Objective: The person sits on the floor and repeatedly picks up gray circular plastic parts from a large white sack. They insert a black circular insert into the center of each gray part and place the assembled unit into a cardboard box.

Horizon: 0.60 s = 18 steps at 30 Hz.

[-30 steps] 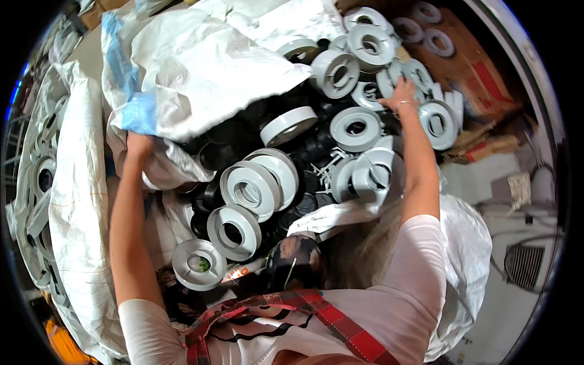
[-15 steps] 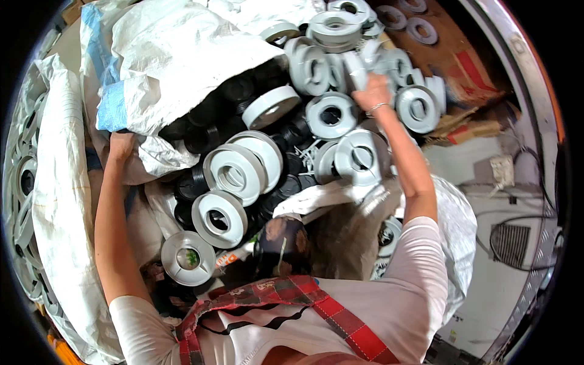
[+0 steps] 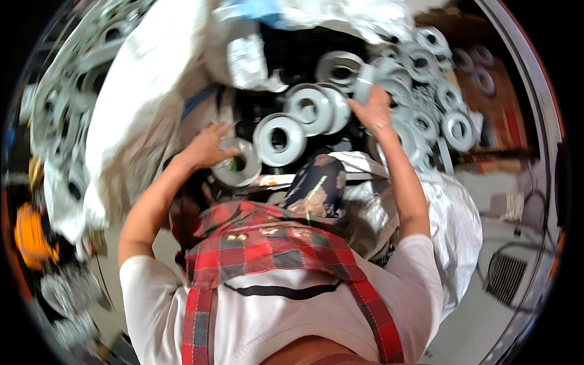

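Note:
My left hand (image 3: pixel 208 146) is open, fingers spread, at the upper edge of a light grey plastic ring (image 3: pixel 247 175); whether it touches the ring is unclear. Further right, thumb and fingers of my right hand (image 3: pixel 374 111) close around a grey plastic ring (image 3: pixel 364 84) seen edge-on and slightly blurred. Between my hands lie a wide-rimmed grey ring (image 3: pixel 264 143) and two overlapping ones (image 3: pixel 298 123). Another round grey ring (image 3: pixel 328 59) rests behind them. Dark black parts (image 3: pixel 286 58) show beneath and behind the rings, under the bag's edge.
A large white woven bag (image 3: pixel 146 103) stands at my left, with more grey rings (image 3: pixel 58 115) beyond it. Heaped grey rings (image 3: pixel 459 129) extend to the right, beside brown cardboard (image 3: pixel 502 109). A cable and dark vent grille (image 3: pixel 506 278) lie far right. Orange cloth (image 3: pixel 34 236) shows at left.
My left hand has let go of the white bag's edge and moved down to the near grey ring. My right hand has drawn the edge-on ring nearer. The whole view has shifted.

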### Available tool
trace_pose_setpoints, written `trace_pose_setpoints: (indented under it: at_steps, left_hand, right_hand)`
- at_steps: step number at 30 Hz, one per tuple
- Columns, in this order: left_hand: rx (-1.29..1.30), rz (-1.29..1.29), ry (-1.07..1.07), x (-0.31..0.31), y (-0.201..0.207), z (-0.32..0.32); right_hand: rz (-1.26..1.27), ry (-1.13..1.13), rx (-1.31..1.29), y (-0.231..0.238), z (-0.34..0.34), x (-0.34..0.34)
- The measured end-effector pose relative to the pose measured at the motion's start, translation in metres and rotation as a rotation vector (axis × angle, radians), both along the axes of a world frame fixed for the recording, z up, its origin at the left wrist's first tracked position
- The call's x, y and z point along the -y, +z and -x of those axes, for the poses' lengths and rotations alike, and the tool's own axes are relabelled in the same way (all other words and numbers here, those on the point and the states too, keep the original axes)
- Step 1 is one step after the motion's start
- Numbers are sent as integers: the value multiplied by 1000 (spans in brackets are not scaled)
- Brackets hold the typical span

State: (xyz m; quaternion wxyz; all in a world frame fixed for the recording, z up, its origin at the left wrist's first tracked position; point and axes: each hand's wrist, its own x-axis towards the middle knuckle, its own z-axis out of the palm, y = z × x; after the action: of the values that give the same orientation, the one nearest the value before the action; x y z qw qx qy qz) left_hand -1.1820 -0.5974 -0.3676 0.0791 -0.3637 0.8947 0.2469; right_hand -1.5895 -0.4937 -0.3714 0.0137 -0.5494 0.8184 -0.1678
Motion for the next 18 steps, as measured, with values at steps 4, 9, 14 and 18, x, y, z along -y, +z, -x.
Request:
trace_pose_setpoints:
  at_steps: [4,9,14,18]
  left_hand:
    - [350,-49,-93,-39,-27,-16]
    - [522,181,-311,-52,-71,-12]
    - [548,139,-542,-56,-85,-15]
    - [42,35,-80,-62,-49,-19]
  right_hand:
    - [135,220,23,10,-54,-15]
    - [-14,642,232,-28,-141,-13]
    - [45,400,223,-69,-180,53]
    - [-64,80,261,-85,-180,107]
